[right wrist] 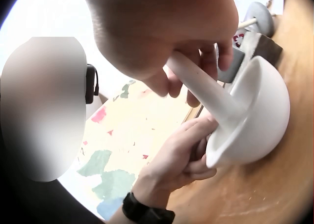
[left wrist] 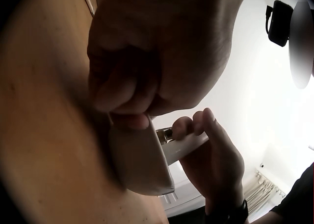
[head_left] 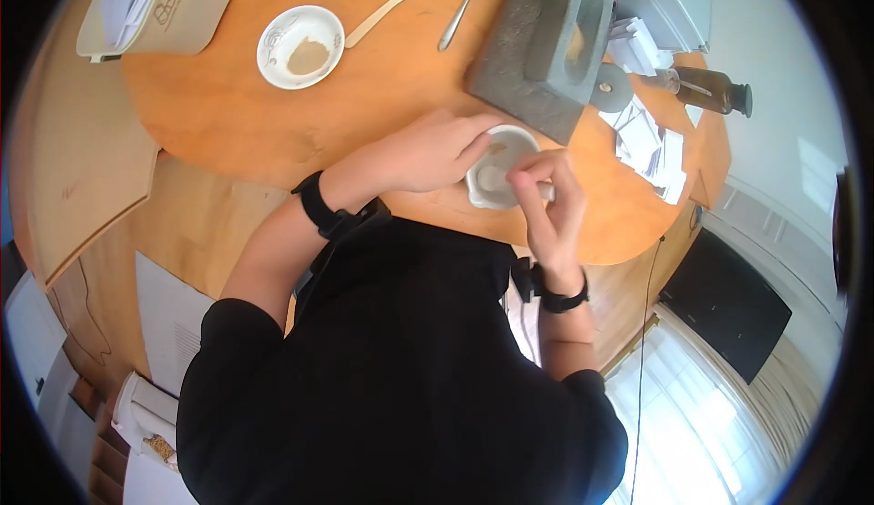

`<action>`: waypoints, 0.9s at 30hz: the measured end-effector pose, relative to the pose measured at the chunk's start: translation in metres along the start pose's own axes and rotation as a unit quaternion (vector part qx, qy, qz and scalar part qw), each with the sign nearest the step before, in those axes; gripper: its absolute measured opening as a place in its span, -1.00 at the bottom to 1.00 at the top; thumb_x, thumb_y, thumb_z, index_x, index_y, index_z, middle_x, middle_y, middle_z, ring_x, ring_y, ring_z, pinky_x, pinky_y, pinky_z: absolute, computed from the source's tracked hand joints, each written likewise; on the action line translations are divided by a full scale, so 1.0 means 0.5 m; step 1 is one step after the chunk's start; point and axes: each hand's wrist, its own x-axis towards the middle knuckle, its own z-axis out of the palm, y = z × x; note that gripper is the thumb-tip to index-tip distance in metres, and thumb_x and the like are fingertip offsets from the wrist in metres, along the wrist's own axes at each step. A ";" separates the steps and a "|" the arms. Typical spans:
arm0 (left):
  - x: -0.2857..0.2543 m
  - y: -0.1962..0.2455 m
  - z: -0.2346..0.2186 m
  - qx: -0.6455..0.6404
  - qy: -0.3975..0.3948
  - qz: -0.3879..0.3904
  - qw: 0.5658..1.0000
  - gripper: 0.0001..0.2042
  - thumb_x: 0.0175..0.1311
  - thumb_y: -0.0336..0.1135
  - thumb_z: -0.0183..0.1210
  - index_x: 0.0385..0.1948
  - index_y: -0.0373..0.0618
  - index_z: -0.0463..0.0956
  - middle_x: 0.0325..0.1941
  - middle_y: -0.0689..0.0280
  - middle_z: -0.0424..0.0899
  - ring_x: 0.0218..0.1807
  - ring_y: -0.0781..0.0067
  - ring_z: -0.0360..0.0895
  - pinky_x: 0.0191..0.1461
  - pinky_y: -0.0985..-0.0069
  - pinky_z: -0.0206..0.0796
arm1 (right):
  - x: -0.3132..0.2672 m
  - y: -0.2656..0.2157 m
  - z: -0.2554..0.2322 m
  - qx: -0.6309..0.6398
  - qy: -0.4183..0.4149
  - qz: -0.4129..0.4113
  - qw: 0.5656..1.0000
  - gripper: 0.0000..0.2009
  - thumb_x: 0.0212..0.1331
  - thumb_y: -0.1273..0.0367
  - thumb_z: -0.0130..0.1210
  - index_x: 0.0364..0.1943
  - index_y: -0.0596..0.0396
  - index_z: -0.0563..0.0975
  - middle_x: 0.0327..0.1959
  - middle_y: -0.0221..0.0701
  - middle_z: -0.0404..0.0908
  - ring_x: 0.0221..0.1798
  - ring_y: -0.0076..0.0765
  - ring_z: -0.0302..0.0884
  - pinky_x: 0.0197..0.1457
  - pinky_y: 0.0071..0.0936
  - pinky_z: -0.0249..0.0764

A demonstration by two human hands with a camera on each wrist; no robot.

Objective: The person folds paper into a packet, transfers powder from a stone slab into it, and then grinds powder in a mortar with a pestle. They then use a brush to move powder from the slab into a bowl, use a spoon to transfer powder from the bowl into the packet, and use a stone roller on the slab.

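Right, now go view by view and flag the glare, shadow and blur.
Head: black corners, bowed edges, glare at the window lower right. Left wrist: left hand in deep shadow against a washed-out background, bowl dimly lit. Right wrist: blown-out white upper left, a blurred oval at the left.

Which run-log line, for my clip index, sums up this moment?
left hand: grips mortar by rim | right hand: grips pestle | pestle: end inside mortar | mortar: on table | bowl: holds powder, near brush
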 end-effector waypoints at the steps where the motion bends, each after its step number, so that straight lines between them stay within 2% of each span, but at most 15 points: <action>1: 0.000 0.003 -0.003 -0.007 -0.002 -0.007 1.000 -0.67 0.46 -0.30 -0.12 0.15 -0.16 0.44 -0.17 -0.01 0.68 -0.18 -0.10 0.62 -0.07 0.18 0.44 | -0.009 -0.003 0.022 0.110 0.050 0.037 0.992 -0.70 0.33 0.38 0.09 -0.60 0.14 0.45 -0.45 -0.27 0.55 -0.53 -0.23 0.38 -0.23 -0.36 0.35; 2: 0.001 -0.001 -0.002 -0.005 0.003 -0.004 1.000 -0.67 0.46 -0.29 -0.12 0.15 -0.16 0.44 -0.19 -0.01 0.68 -0.21 -0.09 0.62 -0.09 0.19 0.44 | -0.017 0.004 0.033 0.219 0.101 0.074 0.968 -0.63 0.40 0.34 0.02 -0.64 0.13 0.41 -0.50 -0.28 0.53 -0.55 -0.26 0.33 -0.24 -0.37 0.32; 5: 0.003 0.000 -0.005 -0.016 -0.001 -0.024 1.000 -0.67 0.46 -0.29 -0.11 0.16 -0.15 0.44 -0.28 0.00 0.68 -0.32 -0.05 0.62 -0.17 0.22 0.44 | -0.034 0.057 0.020 0.426 0.023 0.024 0.904 -0.51 0.50 0.25 -0.17 -0.70 0.10 0.32 -0.65 -0.34 0.41 -0.59 -0.31 0.21 -0.33 -0.35 0.25; 6: 0.003 0.011 -0.012 -0.031 -0.012 -0.044 0.998 -0.67 0.46 -0.29 -0.10 0.16 -0.15 0.44 -0.31 0.00 0.67 -0.36 -0.03 0.61 -0.21 0.24 0.43 | -0.038 0.062 0.017 0.398 0.032 -0.006 0.917 -0.49 0.48 0.21 -0.13 -0.72 0.11 0.28 -0.74 -0.40 0.27 -0.60 -0.35 0.19 -0.39 -0.33 0.21; 7: 0.002 0.019 -0.015 -0.048 -0.024 -0.065 0.996 -0.67 0.46 -0.29 -0.10 0.17 -0.14 0.43 -0.35 0.00 0.67 -0.40 -0.02 0.61 -0.25 0.25 0.42 | -0.028 0.058 0.016 0.376 0.037 -0.041 0.925 -0.49 0.46 0.22 -0.11 -0.73 0.11 0.28 -0.75 -0.40 0.26 -0.61 -0.34 0.18 -0.42 -0.32 0.19; 9: 0.002 0.007 -0.010 -0.028 -0.008 -0.029 0.999 -0.67 0.46 -0.29 -0.09 0.18 -0.12 0.42 -0.41 0.02 0.65 -0.48 0.03 0.58 -0.32 0.29 0.39 | -0.004 0.049 0.019 0.330 0.048 -0.108 0.937 -0.50 0.42 0.23 -0.06 -0.74 0.12 0.27 -0.75 -0.39 0.23 -0.64 -0.32 0.16 -0.48 -0.31 0.14; 10: 0.005 0.006 -0.010 -0.017 0.000 -0.010 1.000 -0.66 0.46 -0.30 -0.08 0.19 -0.11 0.42 -0.44 0.03 0.63 -0.51 0.06 0.56 -0.36 0.31 0.38 | 0.005 0.050 0.021 0.290 0.024 -0.128 0.948 -0.52 0.39 0.26 -0.02 -0.74 0.13 0.27 -0.76 -0.38 0.22 -0.65 -0.30 0.15 -0.50 -0.31 0.12; 13: 0.008 0.024 -0.023 -0.044 -0.033 -0.080 0.995 -0.69 0.43 -0.34 -0.09 0.15 -0.10 0.42 -0.48 -0.03 0.61 -0.47 -0.13 0.55 -0.31 0.14 0.39 | 0.031 0.059 0.032 0.189 -0.044 -0.183 0.964 -0.57 0.28 0.33 0.05 -0.75 0.16 0.28 -0.76 -0.37 0.19 -0.68 -0.24 0.13 -0.55 -0.31 0.07; 15: 0.014 0.027 -0.028 -0.034 -0.030 -0.075 0.996 -0.68 0.42 -0.35 -0.07 0.17 -0.09 0.41 -0.49 -0.04 0.59 -0.48 -0.12 0.53 -0.33 0.16 0.38 | 0.037 0.064 0.043 0.151 -0.082 -0.211 0.962 -0.60 0.22 0.39 0.09 -0.76 0.16 0.28 -0.76 -0.36 0.19 -0.69 -0.21 0.14 -0.56 -0.32 0.06; 16: 0.013 0.028 -0.026 -0.030 -0.034 -0.072 0.996 -0.67 0.42 -0.36 -0.06 0.18 -0.08 0.40 -0.50 -0.04 0.59 -0.49 -0.12 0.53 -0.35 0.17 0.37 | 0.039 0.061 0.049 0.149 -0.073 -0.212 0.963 -0.62 0.18 0.41 0.10 -0.77 0.15 0.28 -0.77 -0.36 0.20 -0.69 -0.22 0.14 -0.57 -0.30 0.05; 19: 0.015 0.024 -0.027 -0.030 -0.034 -0.059 0.997 -0.63 0.44 -0.33 -0.04 0.25 -0.04 0.39 -0.52 0.08 0.59 -0.59 0.10 0.53 -0.44 0.36 0.35 | 0.033 0.067 0.030 0.198 -0.063 -0.143 0.968 -0.55 0.36 0.32 -0.04 -0.74 0.16 0.24 -0.75 -0.35 0.19 -0.68 -0.18 0.21 -0.53 -0.30 0.19; 22: 0.014 0.020 -0.026 -0.023 -0.046 -0.083 0.995 -0.62 0.43 -0.33 -0.02 0.26 -0.03 0.38 -0.48 0.06 0.60 -0.54 0.09 0.56 -0.40 0.36 0.37 | 0.037 0.066 0.007 0.190 -0.094 -0.153 0.965 -0.55 0.37 0.33 -0.06 -0.73 0.15 0.22 -0.75 -0.35 0.18 -0.68 -0.19 0.19 -0.55 -0.29 0.19; 25: 0.018 0.029 -0.030 -0.039 -0.049 -0.089 0.994 -0.64 0.39 -0.39 -0.01 0.21 -0.06 0.38 -0.58 0.00 0.54 -0.54 -0.06 0.52 -0.40 0.22 0.35 | 0.044 0.076 0.029 0.246 -0.053 -0.161 0.954 -0.63 0.16 0.45 0.11 -0.76 0.14 0.26 -0.76 -0.34 0.19 -0.69 -0.18 0.15 -0.57 -0.27 0.05; 27: 0.015 0.009 -0.013 -0.034 -0.018 -0.047 0.998 -0.64 0.39 -0.39 -0.01 0.22 -0.06 0.38 -0.58 0.01 0.54 -0.54 -0.05 0.52 -0.41 0.23 0.35 | 0.032 0.062 0.035 0.238 -0.138 -0.178 0.945 -0.60 0.16 0.42 0.14 -0.77 0.13 0.25 -0.75 -0.34 0.20 -0.66 -0.15 0.18 -0.56 -0.25 0.07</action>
